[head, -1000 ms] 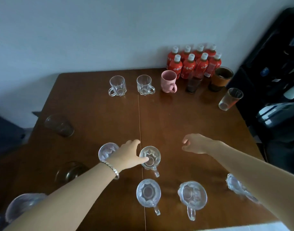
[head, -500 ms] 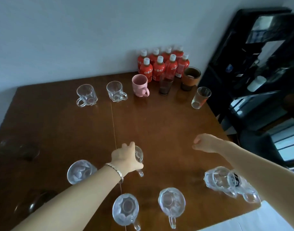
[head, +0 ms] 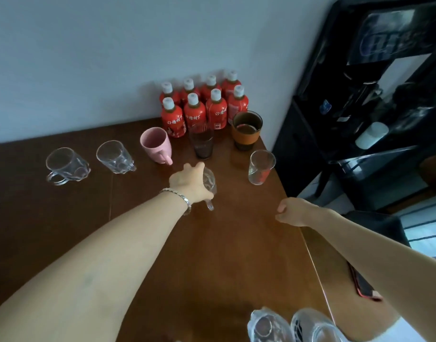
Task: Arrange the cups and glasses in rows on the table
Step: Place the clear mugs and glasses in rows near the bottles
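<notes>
The left hand (head: 189, 183) grips a clear glass mug (head: 209, 182) from the side, with the fingers wrapped round its wall. The mug is upright and its handle points toward the near edge of the table (head: 236, 243). Whether its base touches the table cannot be determined. A metal bracelet (head: 177, 195) sits on the left wrist.

The right hand (head: 291, 211) hovers near the right edge of the table. Its fingers are loosely curled and it holds nothing.

The held mug is in front of a row of vessels along the far edge. From left to right the row consists of:
- a clear mug (head: 66, 166)
- a second clear mug (head: 115, 156)
- a pink mug (head: 156, 145)
- a dark tumbler (head: 201, 141)
- a brown cup with an orange sleeve (head: 246, 130)

A clear tumbler (head: 260, 166) stands just in front of the brown cup, at the right edge.

Eight red bottles with white caps (head: 202, 107) stand in two rows at the far right corner, behind the dark tumbler.

Two glass mugs (head: 269, 325) stand side by side at the near edge. A phone in a red case (head: 364, 285) lies by the right edge, partly hidden by the right forearm.

A black cabinet (head: 335, 107) stands beyond the right edge.
</notes>
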